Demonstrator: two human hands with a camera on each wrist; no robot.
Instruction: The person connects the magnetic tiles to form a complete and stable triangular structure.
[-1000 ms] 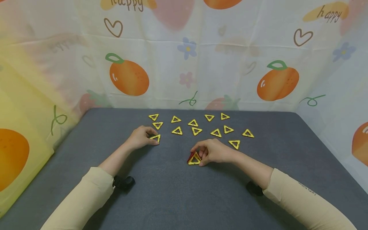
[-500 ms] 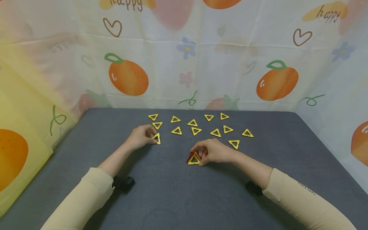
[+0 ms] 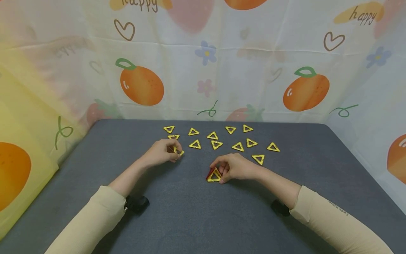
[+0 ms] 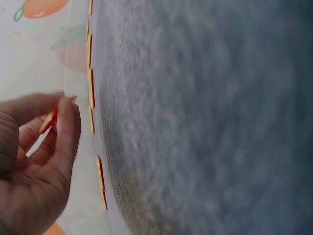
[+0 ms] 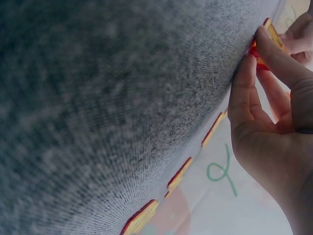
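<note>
My left hand (image 3: 160, 152) pinches a yellow triangular magnetic tile (image 3: 181, 152) between thumb and fingers. In the left wrist view this tile (image 4: 47, 122) shows a red edge and is partly covered by the fingers. To the right, my right hand (image 3: 236, 167) grips a small upright shape of joined triangular tiles (image 3: 214, 181), with a yellow face toward me and a red side at its left. Thumb and fingertips sit on its right side and top, hiding part of it. The right wrist view shows the joined tiles (image 5: 275, 35) between the fingertips, low at the table surface.
Several loose yellow triangular tiles lie flat across the back of the grey table (image 3: 203, 218). One tile (image 3: 173, 137) is just behind my left hand, another tile (image 3: 258, 159) beyond my right wrist. A fruit-print cloth (image 3: 184, 70) hangs behind the table.
My left hand has turned its tile and moved slightly right with it, toward the joined tiles. My right hand and the joined tiles have stayed in place.
</note>
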